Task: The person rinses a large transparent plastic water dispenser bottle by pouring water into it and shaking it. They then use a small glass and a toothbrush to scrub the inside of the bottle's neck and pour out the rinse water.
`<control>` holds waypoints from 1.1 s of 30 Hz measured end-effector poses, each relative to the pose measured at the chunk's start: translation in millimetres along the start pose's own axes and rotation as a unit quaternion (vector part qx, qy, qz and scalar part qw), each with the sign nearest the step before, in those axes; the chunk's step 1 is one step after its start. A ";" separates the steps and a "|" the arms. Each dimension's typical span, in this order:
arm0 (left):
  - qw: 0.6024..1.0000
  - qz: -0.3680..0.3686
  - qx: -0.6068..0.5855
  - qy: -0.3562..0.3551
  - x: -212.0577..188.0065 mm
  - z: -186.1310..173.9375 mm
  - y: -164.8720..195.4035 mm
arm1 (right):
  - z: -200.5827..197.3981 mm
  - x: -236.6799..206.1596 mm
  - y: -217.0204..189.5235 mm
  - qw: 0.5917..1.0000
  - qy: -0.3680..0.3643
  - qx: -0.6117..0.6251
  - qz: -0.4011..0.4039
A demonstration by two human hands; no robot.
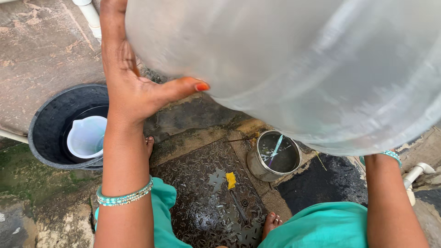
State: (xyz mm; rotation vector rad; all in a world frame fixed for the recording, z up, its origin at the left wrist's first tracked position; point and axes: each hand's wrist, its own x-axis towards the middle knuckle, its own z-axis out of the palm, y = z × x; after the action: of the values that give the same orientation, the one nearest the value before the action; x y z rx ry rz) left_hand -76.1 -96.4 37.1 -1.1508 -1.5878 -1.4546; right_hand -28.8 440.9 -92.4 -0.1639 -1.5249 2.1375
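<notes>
We press our left hand, fingers spread flat, against the side of a big translucent water container held above the wet stone floor. It looks bulky and slippery (likely heavy), best held underneath. Our right hand is hidden behind it.

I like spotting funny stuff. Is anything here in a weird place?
Yes. A toothbrush lies inside the steel pot on the ground, and a yellow scrap sits on the wet metal cover. A white jug floats inside the black bucket.
</notes>
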 end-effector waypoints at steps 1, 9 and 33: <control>1.000 0.025 0.015 -0.010 3.2 -1.7 3.7 | 10.2 -1.5 -2.1 1.000 0.008 -0.006 0.006; 0.976 -0.135 0.167 0.040 -28.0 -8.3 -28.5 | 18.2 -19.6 22.8 0.960 0.077 -0.186 0.193; 0.859 -0.449 0.233 0.082 -91.0 -73.4 -49.3 | 43.4 -55.3 80.5 0.888 0.080 -0.293 0.345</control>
State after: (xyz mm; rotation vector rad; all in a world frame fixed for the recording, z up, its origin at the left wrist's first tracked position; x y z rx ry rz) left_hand -93.4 -182.3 -54.6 0.0564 -2.3118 -1.4814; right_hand -23.9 358.6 -160.5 -1.2213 -2.1875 1.9588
